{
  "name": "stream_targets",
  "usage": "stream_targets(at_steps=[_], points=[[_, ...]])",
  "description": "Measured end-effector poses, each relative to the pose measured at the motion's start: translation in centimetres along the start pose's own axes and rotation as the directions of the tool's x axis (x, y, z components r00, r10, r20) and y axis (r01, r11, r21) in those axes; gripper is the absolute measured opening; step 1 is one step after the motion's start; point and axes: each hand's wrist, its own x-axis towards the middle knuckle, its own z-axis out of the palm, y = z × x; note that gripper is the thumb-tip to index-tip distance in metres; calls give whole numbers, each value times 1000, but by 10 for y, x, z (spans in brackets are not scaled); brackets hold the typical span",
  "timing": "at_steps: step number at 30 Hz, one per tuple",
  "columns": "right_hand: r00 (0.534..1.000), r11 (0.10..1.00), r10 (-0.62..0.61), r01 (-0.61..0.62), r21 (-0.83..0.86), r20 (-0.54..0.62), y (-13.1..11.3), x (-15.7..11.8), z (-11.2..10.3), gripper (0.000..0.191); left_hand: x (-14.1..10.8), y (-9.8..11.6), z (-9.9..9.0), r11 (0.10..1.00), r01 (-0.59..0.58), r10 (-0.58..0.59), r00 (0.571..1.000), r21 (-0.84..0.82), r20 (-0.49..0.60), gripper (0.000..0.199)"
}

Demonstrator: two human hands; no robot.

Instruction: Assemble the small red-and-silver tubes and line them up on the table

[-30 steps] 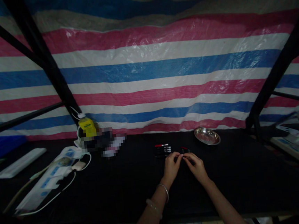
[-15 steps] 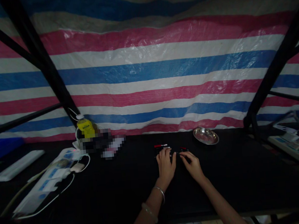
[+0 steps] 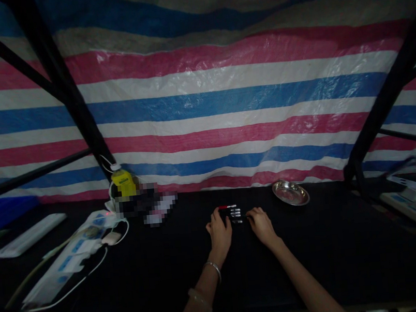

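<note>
A small group of slim pen-like pieces lies on the black tabletop between my hands. The farthest is a red piece (image 3: 227, 206) with a silver end. Nearer lie several silver-ended pieces (image 3: 236, 212), their dark parts hard to make out against the table. My left hand (image 3: 220, 231) rests at their left side, thumb and forefinger apart around the dark ends. To the right, my right hand (image 3: 262, 225) is on the table with its fingertips drawn together, a short gap from the silver ends. Whatever its fingertips hold, if anything, is hidden.
A shiny metal dish (image 3: 290, 193) stands behind my right hand. At the left are a yellow bottle (image 3: 124, 182), a white power strip (image 3: 69, 258) with cables, and a blue tray (image 3: 7, 212). Black frame posts (image 3: 375, 112) rise on both sides before a striped sheet (image 3: 228, 137).
My left hand has shifted left off the pieces, so their silver ends now show. My hands are farther apart, and the right fingertips have drawn in. The view has tilted slightly.
</note>
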Motion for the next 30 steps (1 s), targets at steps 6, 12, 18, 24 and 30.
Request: stream_targets(at_steps=[6, 12, 18, 24, 30], points=[[999, 982, -19, 11, 189, 44, -7, 8, -1, 22, -6, 1, 4, 997, -47, 48, 999, -60, 18, 39], [995, 872, 19, 30, 489, -95, -12, 11, -3, 17, 0, -11, 7, 966, -161, 135, 981, -204, -137, 41], [979, 761, 26, 112, 639, -202, -32, 12, -16, 18, 1, -13, 4, 927, -280, 216, 943, -250, -254, 26], [942, 625, 233, 43, 780, -239, -47, 20, -15, 28, -1, -6, 0, 902, -311, 265, 947, -301, -184, 25], [950, 673, 128, 127, 729, -284, -59, 20, -17, 26, -2, -4, -1, 876, -340, 310, 940, -341, -141, 25]])
